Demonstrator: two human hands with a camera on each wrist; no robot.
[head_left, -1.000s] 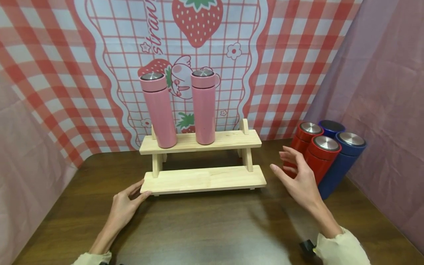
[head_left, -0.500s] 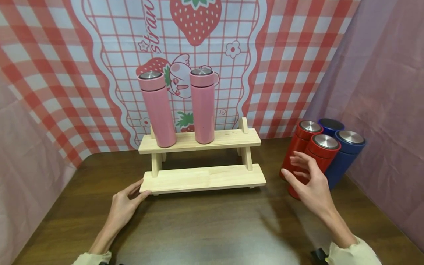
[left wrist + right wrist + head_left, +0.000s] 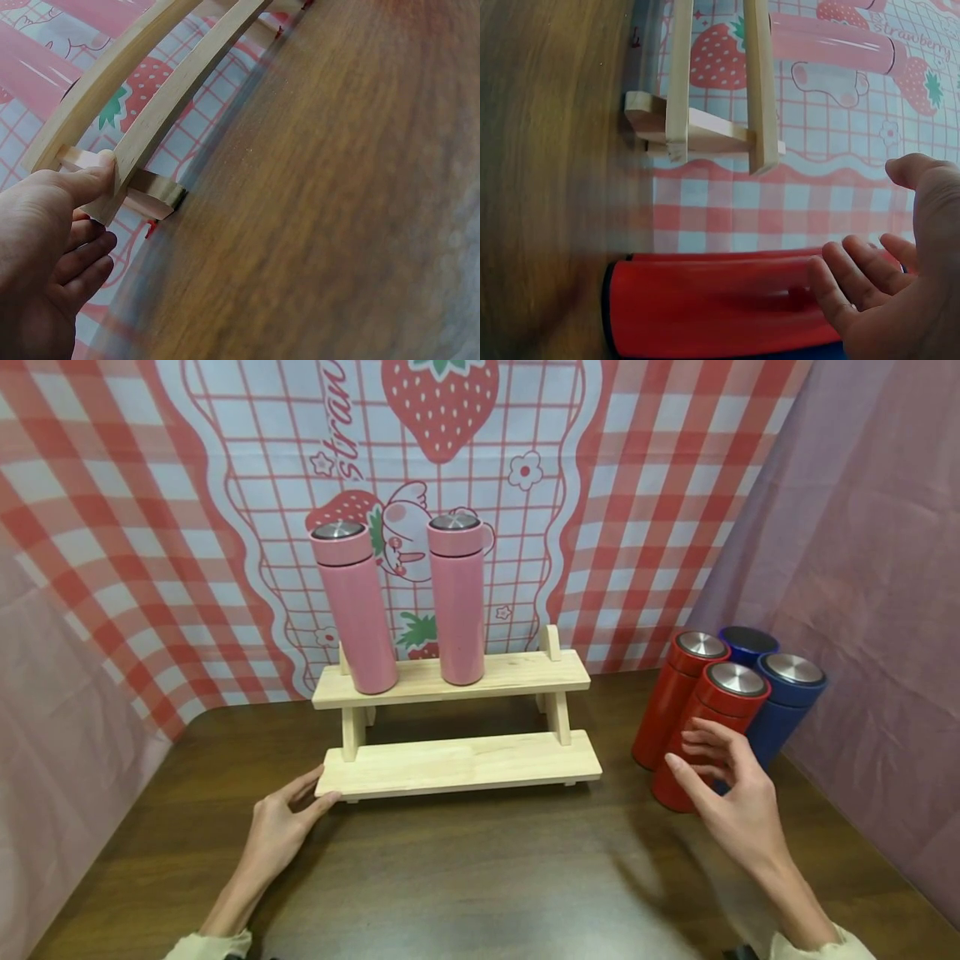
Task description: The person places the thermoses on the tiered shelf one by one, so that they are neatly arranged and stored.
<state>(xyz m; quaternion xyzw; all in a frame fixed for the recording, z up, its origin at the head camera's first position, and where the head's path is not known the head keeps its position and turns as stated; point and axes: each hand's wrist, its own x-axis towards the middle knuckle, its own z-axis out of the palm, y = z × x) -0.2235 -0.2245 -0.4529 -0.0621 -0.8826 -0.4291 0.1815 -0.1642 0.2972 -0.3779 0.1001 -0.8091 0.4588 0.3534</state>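
My left hand (image 3: 277,835) pinches the left end of the lower board of a two-tier wooden shelf (image 3: 465,766); in the left wrist view its thumb (image 3: 94,180) lies on the board, other fingers beneath. Two pink thermos bottles with steel lids, one at the left (image 3: 358,618) and one in the middle (image 3: 459,610), stand on the upper tier. At the right, my right hand (image 3: 738,810), its fingers spread and slightly bent, is beside the front red thermos (image 3: 727,708), holding nothing. In the right wrist view a gap shows between thumb and fingers, with the red thermos (image 3: 705,307) behind the fingertips.
Behind the front one stands another red thermos (image 3: 667,702). A blue thermos (image 3: 791,693) and a darker-lidded blue one (image 3: 748,643) crowd beside them. A strawberry-print cloth (image 3: 525,568) hangs behind the brown table (image 3: 450,877); a pink curtain (image 3: 885,610) borders the right.
My right hand has moved right and nearer to me, across the front of the red bottles. My left hand keeps its grip on the shelf; the bottles have stayed in place.
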